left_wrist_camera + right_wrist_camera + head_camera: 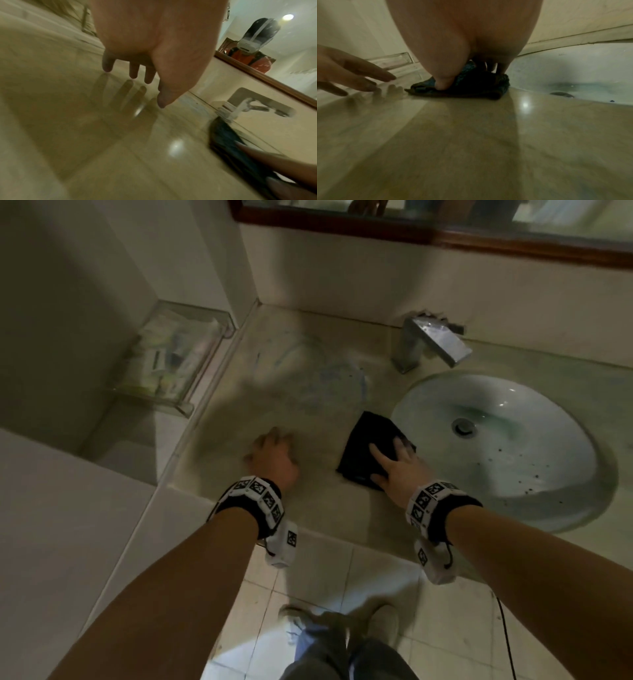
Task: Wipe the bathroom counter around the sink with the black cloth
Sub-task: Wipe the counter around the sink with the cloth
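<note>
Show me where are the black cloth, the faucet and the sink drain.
black cloth [368,445]: head view, bare upper part beyond the fingers.
faucet [442,342]: head view, flat top of the spout.
sink drain [464,426]: head view, centre of the metal plug.

Cloth [371,451] on counter [308,508] — just left of sink [582,508].

The person's right hand [399,470] covers the near right part of the folded black cloth [368,446]. The clear glass wall shelf [181,405] holds packets too blurred to identify. The wood-framed mirror [445,237] is cut off by the top edge.
</note>
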{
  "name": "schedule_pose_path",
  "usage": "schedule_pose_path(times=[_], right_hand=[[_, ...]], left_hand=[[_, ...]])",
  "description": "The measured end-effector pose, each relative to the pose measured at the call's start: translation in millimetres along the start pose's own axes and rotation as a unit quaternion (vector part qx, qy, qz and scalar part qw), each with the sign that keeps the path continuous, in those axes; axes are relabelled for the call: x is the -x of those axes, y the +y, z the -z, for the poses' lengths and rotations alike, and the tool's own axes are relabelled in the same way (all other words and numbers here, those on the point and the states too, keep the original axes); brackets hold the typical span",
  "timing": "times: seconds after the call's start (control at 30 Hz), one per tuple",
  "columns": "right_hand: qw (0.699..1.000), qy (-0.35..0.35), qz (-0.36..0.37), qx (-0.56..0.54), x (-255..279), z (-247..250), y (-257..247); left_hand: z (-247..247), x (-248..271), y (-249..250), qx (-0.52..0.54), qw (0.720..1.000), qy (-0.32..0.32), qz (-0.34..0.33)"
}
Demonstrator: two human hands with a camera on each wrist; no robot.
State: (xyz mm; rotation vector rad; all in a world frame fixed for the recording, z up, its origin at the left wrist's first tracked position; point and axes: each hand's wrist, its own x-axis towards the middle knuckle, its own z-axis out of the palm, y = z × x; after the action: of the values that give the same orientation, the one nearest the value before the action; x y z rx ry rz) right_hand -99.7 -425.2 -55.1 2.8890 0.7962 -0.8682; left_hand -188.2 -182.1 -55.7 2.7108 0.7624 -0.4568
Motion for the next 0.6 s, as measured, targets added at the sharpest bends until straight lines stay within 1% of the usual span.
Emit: schedule_pose_path(times=[0.07, 0.13, 0.23, 0.3, 0.43, 0.53, 0.6], right_hand=[[0.999, 0.01, 0.017, 0.026, -1, -2, -6], [0.997, 0.004, 0.05, 0.054, -5, -2, -20], [0.993, -0.01, 0.098, 0.064, -14, -2, -52], [0.991, -0.014, 0.114, 0.063, -20, -5, -77], [0.989, -0.011, 0.123, 0.077, -34, -3, -120], [0.99, -0.007, 0.114, 0.085, -48, 2, -147], [0.99, -0.008, 0.106, 0.087, -57, 6, -166]], left_hand=[[7, -2, -23, -0.034, 0.999, 0.0, 0.021], [13, -5, -43, -0.059, 0.997, -0.003, 0.045], [16, -10, -70, -0.031, 0.995, -0.019, 0.092], [17, -11, -80, -0.009, 0.993, -0.033, 0.11], [20, -13, -86, -0.037, 0.995, -0.029, 0.087], [25, -18, -95, -0.045, 0.996, -0.032, 0.066], [30, -19, -101, -0.044, 0.996, -0.047, 0.055]])
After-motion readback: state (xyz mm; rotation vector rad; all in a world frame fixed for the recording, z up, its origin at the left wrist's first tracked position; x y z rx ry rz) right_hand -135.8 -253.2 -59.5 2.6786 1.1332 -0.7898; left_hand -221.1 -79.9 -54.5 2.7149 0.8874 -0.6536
